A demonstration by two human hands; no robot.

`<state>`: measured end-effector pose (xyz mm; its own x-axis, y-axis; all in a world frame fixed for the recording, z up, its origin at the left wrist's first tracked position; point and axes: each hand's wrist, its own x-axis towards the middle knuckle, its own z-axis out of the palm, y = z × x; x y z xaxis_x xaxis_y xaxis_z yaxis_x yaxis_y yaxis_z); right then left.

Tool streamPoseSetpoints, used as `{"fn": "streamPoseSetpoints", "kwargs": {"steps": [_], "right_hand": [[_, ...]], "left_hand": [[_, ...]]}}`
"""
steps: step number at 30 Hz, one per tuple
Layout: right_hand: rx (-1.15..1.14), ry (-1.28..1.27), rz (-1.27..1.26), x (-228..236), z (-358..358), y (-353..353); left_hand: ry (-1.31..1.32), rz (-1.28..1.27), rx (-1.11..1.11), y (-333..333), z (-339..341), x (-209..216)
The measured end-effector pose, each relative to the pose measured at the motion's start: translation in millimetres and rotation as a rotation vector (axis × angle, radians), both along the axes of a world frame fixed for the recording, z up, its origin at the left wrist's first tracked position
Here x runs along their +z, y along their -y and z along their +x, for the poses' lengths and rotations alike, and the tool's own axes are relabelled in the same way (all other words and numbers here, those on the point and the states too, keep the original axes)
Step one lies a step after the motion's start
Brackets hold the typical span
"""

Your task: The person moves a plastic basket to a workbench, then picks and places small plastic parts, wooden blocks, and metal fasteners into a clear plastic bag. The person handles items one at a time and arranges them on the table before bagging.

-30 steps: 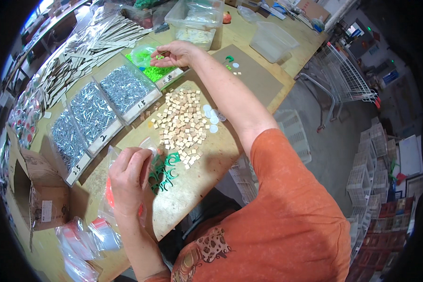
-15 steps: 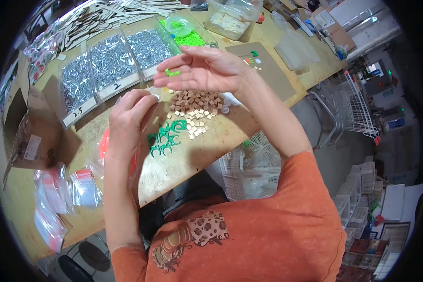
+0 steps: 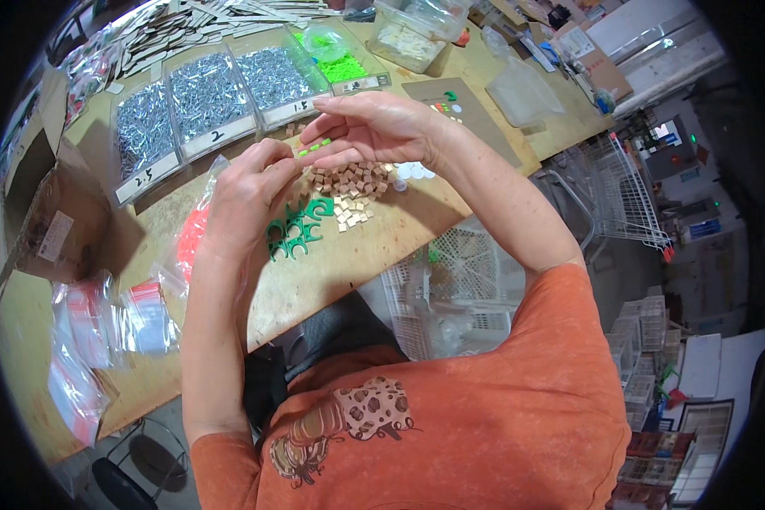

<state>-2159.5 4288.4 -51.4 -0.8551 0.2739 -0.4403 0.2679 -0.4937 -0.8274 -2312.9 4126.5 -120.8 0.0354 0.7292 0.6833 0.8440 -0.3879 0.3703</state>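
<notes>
My right hand (image 3: 378,127) is palm up with its fingers stretched out flat. A few small bright green plastic pieces (image 3: 314,148) lie in a row on those fingers. My left hand (image 3: 251,185) meets its fingertips, thumb and fingers pinched together; whatever is between them is hidden. Under the hands, wooden cubes (image 3: 361,183) form a pile, with paler flat wooden squares (image 3: 352,212) on its near side. Green crescent-shaped pieces (image 3: 296,229) lie beside the squares. White round discs (image 3: 414,171) sit right of the cubes, partly under my right hand.
Behind the hands stand clear bins of metal screws (image 3: 208,89) and a bin of bright green pieces (image 3: 340,66). An opened cardboard box (image 3: 68,208) is at left, near zip bags (image 3: 149,314) and a bag of orange-red pieces (image 3: 191,234). A brown board (image 3: 484,127) holds sample parts.
My left hand has moved up and right until its fingertips reach my right hand's fingers. The green pieces now lie in a spaced row, and my right hand has dropped slightly.
</notes>
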Motion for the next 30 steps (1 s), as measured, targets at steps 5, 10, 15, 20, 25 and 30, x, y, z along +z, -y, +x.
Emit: {"fn": "streamPoseSetpoints", "kwargs": {"steps": [5,10,15,20,25,30], "right_hand": [[0.022,0.065,0.114,5.4,-3.5,8.4],[-0.012,0.086,0.172,9.1,3.1,13.3],[0.017,0.067,0.39,-10.3,3.2,22.3],[-0.13,-0.156,1.455,-34.5,16.0,61.6],[-0.284,-0.194,1.689,-53.6,17.2,76.8],[-0.242,-0.231,1.662,-51.6,25.5,70.8]], "left_hand": [[0.03,-0.011,-0.014,1.5,0.3,-2.1],[0.045,-0.001,-0.036,1.0,6.3,2.3],[0.022,0.031,-0.011,-0.5,2.3,1.0],[0.052,0.036,0.012,1.0,11.5,7.9],[0.014,0.103,-0.04,-0.9,11.6,8.4],[-0.039,0.082,-0.086,0.0,14.4,7.2]]}}
